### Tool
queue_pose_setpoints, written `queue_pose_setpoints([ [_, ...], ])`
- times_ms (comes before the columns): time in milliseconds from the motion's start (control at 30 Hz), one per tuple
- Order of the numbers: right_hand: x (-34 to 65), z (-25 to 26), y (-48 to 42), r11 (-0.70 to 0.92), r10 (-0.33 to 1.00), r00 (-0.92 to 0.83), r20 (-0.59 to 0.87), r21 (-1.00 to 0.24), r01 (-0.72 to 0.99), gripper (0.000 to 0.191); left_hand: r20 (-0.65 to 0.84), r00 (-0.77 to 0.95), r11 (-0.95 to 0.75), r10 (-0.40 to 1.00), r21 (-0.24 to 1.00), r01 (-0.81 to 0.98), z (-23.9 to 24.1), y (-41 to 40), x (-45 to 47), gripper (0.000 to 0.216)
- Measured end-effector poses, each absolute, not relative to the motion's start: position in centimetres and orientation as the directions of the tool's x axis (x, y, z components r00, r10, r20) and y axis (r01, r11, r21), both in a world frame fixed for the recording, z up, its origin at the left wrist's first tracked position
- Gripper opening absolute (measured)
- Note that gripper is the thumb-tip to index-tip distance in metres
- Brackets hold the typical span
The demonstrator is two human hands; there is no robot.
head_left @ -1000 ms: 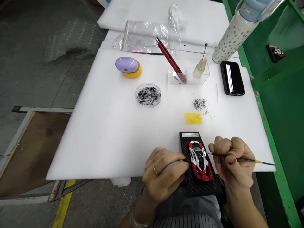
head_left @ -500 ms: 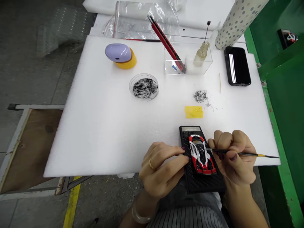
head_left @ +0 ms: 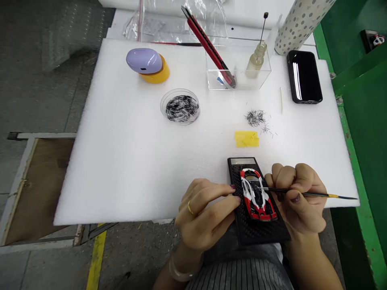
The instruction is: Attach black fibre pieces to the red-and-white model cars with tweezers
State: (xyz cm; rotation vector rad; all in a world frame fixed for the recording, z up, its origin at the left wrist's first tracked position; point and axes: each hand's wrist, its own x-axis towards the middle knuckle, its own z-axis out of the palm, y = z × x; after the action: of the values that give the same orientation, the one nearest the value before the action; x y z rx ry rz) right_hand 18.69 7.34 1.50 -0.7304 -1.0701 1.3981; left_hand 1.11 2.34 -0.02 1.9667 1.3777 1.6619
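Observation:
A small red, white and black model car (head_left: 258,195) sits on a black textured display base (head_left: 256,233) at the front edge of the white foam board. My left hand (head_left: 205,213) grips the left side of this base with its fingertips. Pinched in my right hand (head_left: 299,197) is a thin paintbrush (head_left: 314,193) with a black handle. Its tip lies over the middle of the car; whether it touches is too fine to tell. Beyond the base are a piece of yellow tape (head_left: 246,139) and a loose pile of fine black strands (head_left: 255,117).
A round clear dish (head_left: 163,117) holds more black strands. A clear box (head_left: 222,85) contains a red tweezer-like tool (head_left: 208,44) and a small glass bottle (head_left: 255,64). A black phone-like device (head_left: 304,76), a cotton swab (head_left: 281,100) and a lilac-and-yellow object (head_left: 145,62) lie around.
The view has shifted slightly, so the items on the board appear a little higher. The brush tip sits slightly further left over the car; both hands keep their holds.

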Motion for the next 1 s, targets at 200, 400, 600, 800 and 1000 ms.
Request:
queue_pose_setpoints([
  [200, 18.59, 1.67, 7.58, 0.095, 0.973, -0.153, 0.175, -0.901, -0.424, 0.021, 0.653, -0.089, -0.530, 0.752, 0.679, 0.509, 0.05, 2.39, 1.20, 0.008],
  [400, 18.69, 1.75, 7.66, 0.091, 0.972, -0.158, 0.173, -0.901, -0.425, 0.019, 0.653, -0.100, -0.528, 0.751, 0.684, 0.503, -0.08, 2.28, 1.18, 0.009],
  [600, 18.52, 1.77, 7.63, 0.093, 0.975, -0.146, 0.170, -0.900, -0.425, 0.020, 0.654, -0.094, -0.527, 0.751, 0.679, 0.511, 0.01, 2.33, 1.14, 0.008],
  [800, 18.61, 1.72, 7.61, 0.086, 0.969, -0.167, 0.181, -0.886, -0.455, 0.016, 0.654, -0.092, -0.524, 0.751, 0.674, 0.520, 0.06, 2.39, 1.15, 0.008],
  [1000, 18.44, 1.75, 7.57, 0.094, 0.971, -0.157, 0.179, -0.893, -0.440, 0.017, 0.665, -0.088, -0.540, 0.742, 0.670, 0.510, -0.03, 2.47, 1.14, 0.012],
])
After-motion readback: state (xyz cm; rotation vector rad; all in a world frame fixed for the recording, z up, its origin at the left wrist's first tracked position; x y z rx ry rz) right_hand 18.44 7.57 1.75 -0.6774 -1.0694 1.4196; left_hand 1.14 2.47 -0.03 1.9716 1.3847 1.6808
